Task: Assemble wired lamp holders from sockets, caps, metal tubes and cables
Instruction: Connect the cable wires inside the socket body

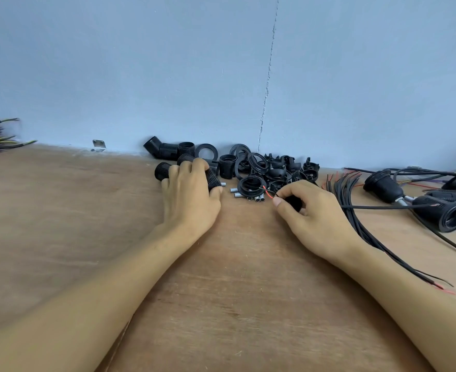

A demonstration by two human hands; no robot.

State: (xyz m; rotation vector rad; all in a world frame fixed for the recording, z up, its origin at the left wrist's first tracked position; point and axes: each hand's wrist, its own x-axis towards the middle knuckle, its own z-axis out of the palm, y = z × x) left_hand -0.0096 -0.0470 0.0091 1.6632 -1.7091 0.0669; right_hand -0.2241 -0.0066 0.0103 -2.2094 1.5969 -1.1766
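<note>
Seemingly partway through, a few wired lamp holders lie finished at centre right of the worktop, while the left hand grips a loose socket and the right hand pinches a cable end beside many unassembled caps and metal tubes.

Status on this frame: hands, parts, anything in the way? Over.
Left hand grips threaded socket. Right hand pinches cable, red wire tip out. Metal tubes, loose caps just beyond.
</note>
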